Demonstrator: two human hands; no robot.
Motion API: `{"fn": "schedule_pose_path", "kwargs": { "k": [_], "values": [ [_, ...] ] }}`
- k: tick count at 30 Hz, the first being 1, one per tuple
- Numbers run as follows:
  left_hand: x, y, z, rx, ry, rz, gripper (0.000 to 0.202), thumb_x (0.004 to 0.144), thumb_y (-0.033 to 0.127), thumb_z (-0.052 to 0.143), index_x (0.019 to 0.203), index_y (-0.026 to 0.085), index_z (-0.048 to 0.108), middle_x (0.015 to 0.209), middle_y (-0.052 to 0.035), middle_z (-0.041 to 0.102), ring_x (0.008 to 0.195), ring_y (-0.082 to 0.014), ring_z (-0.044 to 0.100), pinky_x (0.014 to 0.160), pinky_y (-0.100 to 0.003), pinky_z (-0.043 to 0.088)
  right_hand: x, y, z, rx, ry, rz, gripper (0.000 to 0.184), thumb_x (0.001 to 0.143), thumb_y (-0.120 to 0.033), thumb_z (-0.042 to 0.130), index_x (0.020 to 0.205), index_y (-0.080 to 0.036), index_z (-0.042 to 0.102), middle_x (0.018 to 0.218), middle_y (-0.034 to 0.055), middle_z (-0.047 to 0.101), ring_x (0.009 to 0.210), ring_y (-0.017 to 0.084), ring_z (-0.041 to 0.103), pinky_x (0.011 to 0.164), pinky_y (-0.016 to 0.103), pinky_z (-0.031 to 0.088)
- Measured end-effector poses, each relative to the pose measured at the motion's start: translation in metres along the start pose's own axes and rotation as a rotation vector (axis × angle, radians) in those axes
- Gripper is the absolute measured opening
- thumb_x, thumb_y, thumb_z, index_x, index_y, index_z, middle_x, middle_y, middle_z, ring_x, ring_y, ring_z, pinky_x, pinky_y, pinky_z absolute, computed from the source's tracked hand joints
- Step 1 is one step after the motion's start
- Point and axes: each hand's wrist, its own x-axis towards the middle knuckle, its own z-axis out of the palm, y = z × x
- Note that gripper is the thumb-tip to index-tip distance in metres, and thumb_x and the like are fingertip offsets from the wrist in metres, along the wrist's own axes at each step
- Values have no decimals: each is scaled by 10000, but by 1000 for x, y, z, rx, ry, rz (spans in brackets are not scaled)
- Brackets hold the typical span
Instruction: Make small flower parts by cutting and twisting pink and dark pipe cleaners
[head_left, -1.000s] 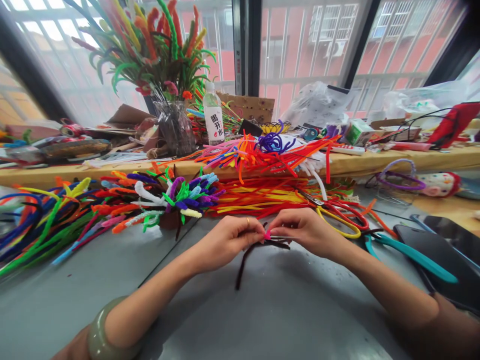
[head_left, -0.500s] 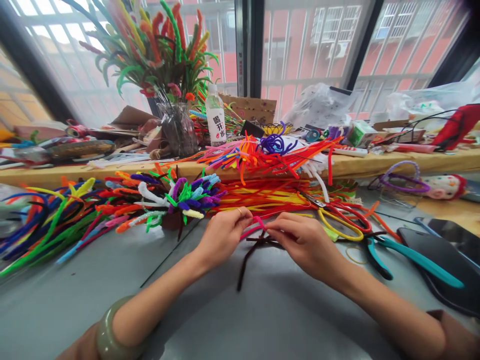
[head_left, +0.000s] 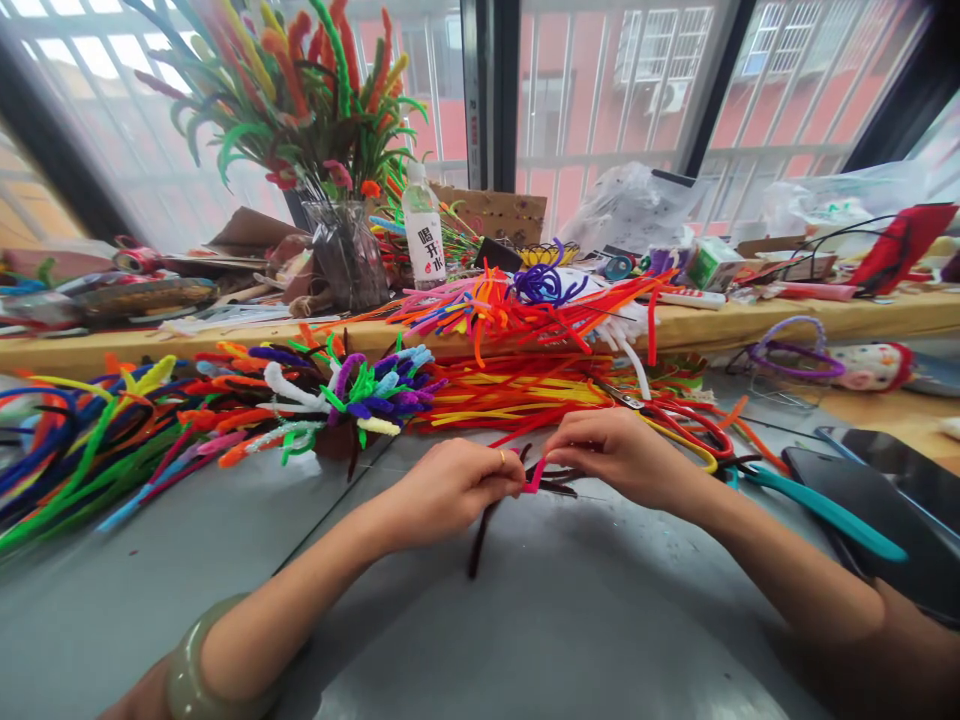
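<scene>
Between my two hands is a short pink pipe cleaner, bent at a sharp angle. My left hand pinches one end of it, with a ring on one finger. The other end rises into the fingertips of my right hand, also closed in a pinch. Dark brown pipe cleaners lie on the grey table beneath and behind my fingers, partly hidden by them.
Bundles of coloured pipe cleaners lie at the left and behind my hands. Scissors, teal-handled pliers and a black phone are at the right. A bottle and a vase stand on the back ledge.
The pink pipe cleaner, an arch before, now bends downward in a V. My right hand has risen slightly and my left has dropped a little. The view has shifted slightly.
</scene>
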Motion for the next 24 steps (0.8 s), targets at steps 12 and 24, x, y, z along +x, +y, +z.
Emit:
{"fn": "schedule_pose_path", "kwargs": {
  "k": [12,24],
  "values": [
    [5,-12,5,-21,378,-174,210,843,277,389,759,163,544,698,3,563,654,-117,488,612,-213,354,-5,-15,23,-152,150,-52,230,846,-259,445,878,-186,661,773,45,622,698,124,551,627,217,391],
    [0,-1,-2,-138,-17,-11,200,829,259,436,780,144,591,694,5,564,652,-103,476,617,-198,357,1,-5,5,146,32,62,186,789,-268,535,762,-139,666,691,29,636,620,102,550,562,189,401]
  ]
}}
